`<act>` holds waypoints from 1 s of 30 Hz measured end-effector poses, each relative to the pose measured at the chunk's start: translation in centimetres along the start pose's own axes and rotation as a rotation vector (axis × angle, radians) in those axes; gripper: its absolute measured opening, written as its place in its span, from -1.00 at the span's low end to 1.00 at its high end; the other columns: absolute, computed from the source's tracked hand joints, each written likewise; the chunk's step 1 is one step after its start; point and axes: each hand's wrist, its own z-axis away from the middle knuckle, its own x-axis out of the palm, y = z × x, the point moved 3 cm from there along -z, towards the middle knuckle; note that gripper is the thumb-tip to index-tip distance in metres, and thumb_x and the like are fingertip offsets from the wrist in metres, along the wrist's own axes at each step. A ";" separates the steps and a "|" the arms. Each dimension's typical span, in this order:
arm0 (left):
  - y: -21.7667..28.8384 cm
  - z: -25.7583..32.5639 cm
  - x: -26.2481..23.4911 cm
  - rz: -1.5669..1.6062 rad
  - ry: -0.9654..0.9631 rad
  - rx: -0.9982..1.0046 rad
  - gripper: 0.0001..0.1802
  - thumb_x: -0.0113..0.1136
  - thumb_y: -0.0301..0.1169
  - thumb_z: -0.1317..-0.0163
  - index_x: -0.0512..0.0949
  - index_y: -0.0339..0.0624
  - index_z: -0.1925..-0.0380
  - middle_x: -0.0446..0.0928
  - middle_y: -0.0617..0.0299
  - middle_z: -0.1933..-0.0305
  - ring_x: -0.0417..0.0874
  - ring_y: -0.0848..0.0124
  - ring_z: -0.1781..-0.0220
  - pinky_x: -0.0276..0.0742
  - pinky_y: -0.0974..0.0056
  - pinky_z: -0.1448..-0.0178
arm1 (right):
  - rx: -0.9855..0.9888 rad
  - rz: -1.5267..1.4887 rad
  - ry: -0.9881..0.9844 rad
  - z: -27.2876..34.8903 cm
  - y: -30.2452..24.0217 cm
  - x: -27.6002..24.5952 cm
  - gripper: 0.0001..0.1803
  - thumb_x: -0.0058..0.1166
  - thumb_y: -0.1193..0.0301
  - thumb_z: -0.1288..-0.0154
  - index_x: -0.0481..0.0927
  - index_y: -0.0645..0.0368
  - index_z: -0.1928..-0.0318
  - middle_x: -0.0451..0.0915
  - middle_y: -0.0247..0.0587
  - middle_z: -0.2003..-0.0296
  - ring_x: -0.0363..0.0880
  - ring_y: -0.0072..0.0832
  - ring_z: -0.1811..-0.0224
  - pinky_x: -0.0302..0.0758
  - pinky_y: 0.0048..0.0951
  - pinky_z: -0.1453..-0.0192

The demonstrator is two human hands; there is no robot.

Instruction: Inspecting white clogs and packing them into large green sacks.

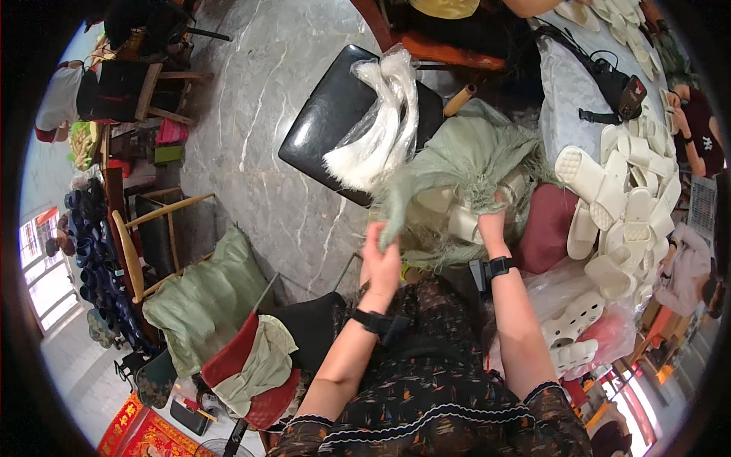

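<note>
In front of me is a grey-green woven sack (476, 141) with frayed edges, its mouth spread wide. Cream-white slippers (464, 222) show inside it. My left hand (383, 263) is closed on a loose corner of the sack, which is smeared by motion. At the sack's near right side, my right hand (493, 221) is closed on a frayed fold of its rim, close to the slippers; its fingertips are partly hidden by the cloth.
A black padded stool (324, 114) beyond the sack bears white fibre bundles (373, 145) in clear plastic. Many cream slippers (628, 206) are heaped on the right-hand table, beside a maroon seat (547, 228). To the left stand a full green sack (205, 293) and a red chair (232, 358).
</note>
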 end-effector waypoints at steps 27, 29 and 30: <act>-14.4 9.3 -7.6 -0.271 -0.294 -0.757 -0.73 0.07 -0.37 0.02 0.45 -0.35 0.35 0.44 0.16 0.50 0.42 0.33 0.50 0.32 0.22 0.42 | 0.581 0.514 0.290 6.8 11.1 -5.1 -0.46 -0.06 0.16 -0.34 0.41 0.48 -0.03 0.52 0.30 0.08 0.52 0.06 0.02 0.43 -0.07 -0.04; -14.8 9.3 -9.0 -0.461 -0.390 -0.686 -0.69 0.02 -0.38 -0.01 0.52 -0.45 0.34 0.53 0.09 0.45 0.49 0.31 0.44 0.38 0.20 0.35 | 0.766 0.298 0.208 8.6 15.5 -3.8 -0.54 -0.07 0.18 -0.33 0.47 0.39 0.02 0.55 0.20 0.11 0.53 0.01 0.04 0.44 -0.12 0.00; -14.5 8.9 -9.3 -0.473 -0.390 -0.672 -0.69 0.02 -0.38 -0.01 0.52 -0.45 0.34 0.53 0.09 0.45 0.49 0.31 0.44 0.38 0.20 0.35 | 0.856 0.186 0.170 9.2 17.7 -3.0 -0.57 -0.08 0.20 -0.33 0.49 0.35 0.05 0.56 0.16 0.13 0.54 -0.01 0.05 0.45 -0.15 0.02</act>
